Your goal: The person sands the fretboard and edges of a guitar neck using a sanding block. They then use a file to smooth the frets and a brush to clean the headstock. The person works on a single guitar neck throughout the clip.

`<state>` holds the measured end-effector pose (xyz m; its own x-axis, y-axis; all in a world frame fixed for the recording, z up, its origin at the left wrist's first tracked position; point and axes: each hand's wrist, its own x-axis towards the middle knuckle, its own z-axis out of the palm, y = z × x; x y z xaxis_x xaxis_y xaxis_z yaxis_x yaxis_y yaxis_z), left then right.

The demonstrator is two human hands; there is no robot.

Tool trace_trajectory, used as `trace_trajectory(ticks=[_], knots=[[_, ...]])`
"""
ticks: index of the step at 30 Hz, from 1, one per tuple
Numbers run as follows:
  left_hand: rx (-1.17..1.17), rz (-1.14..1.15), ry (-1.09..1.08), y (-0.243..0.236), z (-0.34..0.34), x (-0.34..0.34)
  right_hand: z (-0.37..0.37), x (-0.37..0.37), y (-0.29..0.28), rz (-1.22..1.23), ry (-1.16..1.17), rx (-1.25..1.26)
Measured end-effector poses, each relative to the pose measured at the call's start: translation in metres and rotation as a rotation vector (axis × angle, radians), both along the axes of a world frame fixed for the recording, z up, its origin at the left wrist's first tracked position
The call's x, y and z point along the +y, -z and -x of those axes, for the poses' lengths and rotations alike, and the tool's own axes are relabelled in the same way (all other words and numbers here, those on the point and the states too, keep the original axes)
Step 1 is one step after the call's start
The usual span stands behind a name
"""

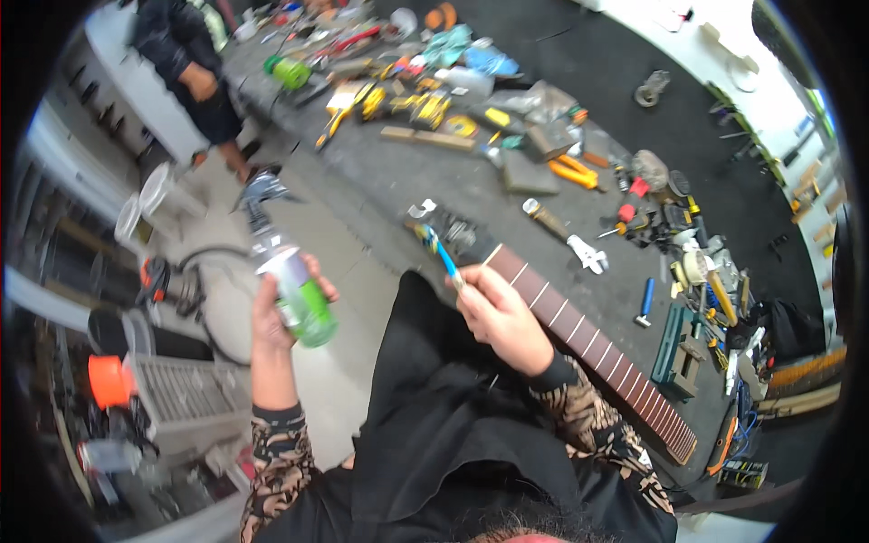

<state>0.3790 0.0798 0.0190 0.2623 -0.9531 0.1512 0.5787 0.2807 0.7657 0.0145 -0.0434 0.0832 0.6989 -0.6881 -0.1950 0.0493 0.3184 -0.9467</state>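
Observation:
My left hand [270, 315] is closed around a clear spray bottle [310, 319] with a green lower part and a dark trigger head, lifted over the floor left of the bench. In my right hand [504, 319] I grip what looks like a blue toothbrush [444, 256], its bristle end pointing away from me. That hand is just beside the nut end of a guitar neck [590, 337], whose brown fretted fingerboard faces up. The neck lies slantwise along the near edge of the bench. Its headstock [453, 228] is dark, with blurred tuner parts.
The grey workbench [362, 181] carries an adjustable wrench [587, 254], a small blue-handled hammer [646, 300], a green vise-like tool [674, 348], orange pliers [577, 172] and a yellow drill [421, 110]. Another person [195, 81] stands far left. White stools [167, 195] stand on the floor.

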Motion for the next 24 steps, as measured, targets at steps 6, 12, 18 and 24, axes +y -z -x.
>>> trace_trajectory(ticks=[6,12,18,24], knots=[[-0.156,-0.227,-0.048,0.002,0.033,0.078,-0.074,0.008,0.068,0.152,-0.178,0.104],[-0.249,-0.393,-0.012,0.009,0.039,0.114,-0.117,0.028,0.082,0.180,-0.289,0.114],[-0.371,-0.430,-0.100,0.030,0.036,0.108,-0.122,0.036,0.090,0.210,-0.293,0.116],[-0.375,-0.462,-0.222,0.025,0.053,0.082,-0.117,0.030,0.097,0.193,-0.254,0.113]])
